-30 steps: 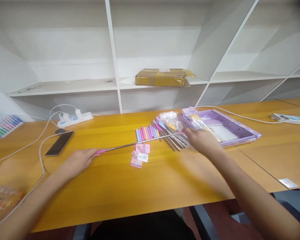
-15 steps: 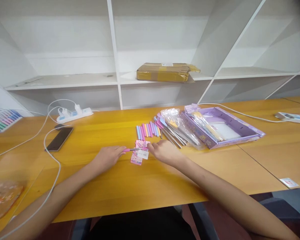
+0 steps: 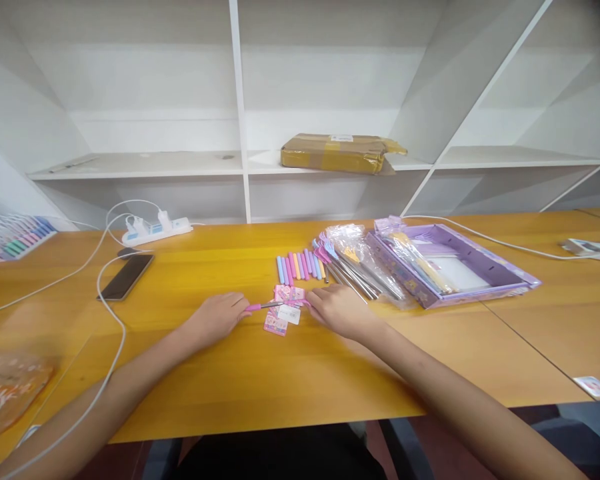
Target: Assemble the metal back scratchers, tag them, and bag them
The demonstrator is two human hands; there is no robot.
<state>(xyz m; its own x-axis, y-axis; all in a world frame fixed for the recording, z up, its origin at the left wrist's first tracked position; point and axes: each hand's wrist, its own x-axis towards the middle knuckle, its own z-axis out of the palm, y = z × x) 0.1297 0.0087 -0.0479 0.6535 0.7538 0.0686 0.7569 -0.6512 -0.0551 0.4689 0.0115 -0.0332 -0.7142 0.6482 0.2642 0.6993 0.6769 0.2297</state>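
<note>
My left hand [image 3: 225, 313] is closed on the pink handle end of a thin metal rod [image 3: 270, 305]. My right hand [image 3: 337, 308] pinches a pink piece at the rod's other end. Beneath the rod lie pink printed cards [image 3: 276, 324] and a white label [image 3: 290, 314]. Just behind them is a row of short pastel tubes [image 3: 300, 265] in blue, pink, purple and orange. To their right, several metal rods with hand-shaped pastel ends [image 3: 350, 270] lie fanned out, partly on clear plastic wrapping [image 3: 347, 233].
At the right sits an open purple box [image 3: 500, 277] with wrapped items. A phone [image 3: 127, 277], a power strip [image 3: 157, 231] and white cables lie at the left, one cable crossing my left forearm. Pens [image 3: 17, 240] stand far left. A taped carton [image 3: 335, 153] rests on the shelf.
The whole view has shifted slightly, with objects now a little lower and further right. More of the pink piece shows beside my right hand, and both hands keep their hold.
</note>
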